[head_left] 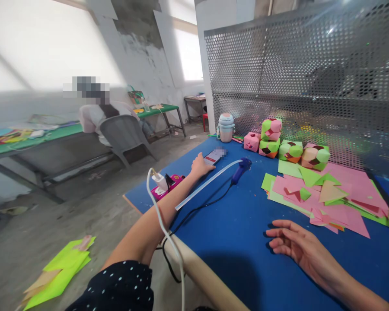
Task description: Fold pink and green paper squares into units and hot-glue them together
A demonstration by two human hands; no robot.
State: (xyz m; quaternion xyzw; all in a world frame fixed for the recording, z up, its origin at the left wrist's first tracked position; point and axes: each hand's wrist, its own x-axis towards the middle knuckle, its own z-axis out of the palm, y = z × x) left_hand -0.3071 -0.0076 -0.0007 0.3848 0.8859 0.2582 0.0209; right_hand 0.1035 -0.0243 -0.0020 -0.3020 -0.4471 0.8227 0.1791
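My left hand (201,166) reaches out to the far left part of the blue table, its fingers and thumb gripping the near-left end of a smartphone (215,155) with a lit screen. Just right of that arm lies a blue hot glue gun (240,172), a long white glue stick (210,183) extending from its rear. My right hand (293,244) is at the table's right half, palm turned inward, fingers apart and slightly curled, holding nothing. Beyond it are pink and green paper sheets and cut pieces (353,220). Several folded paper cubes (290,150) stand behind them.
A perforated metal panel (294,77) borders the table's back. A pale blue bottle (226,128) stands at the far corner. A pink power strip (178,179) with a white plug and cables lies by my left forearm. Another person sits on a grey chair (125,134) at left.
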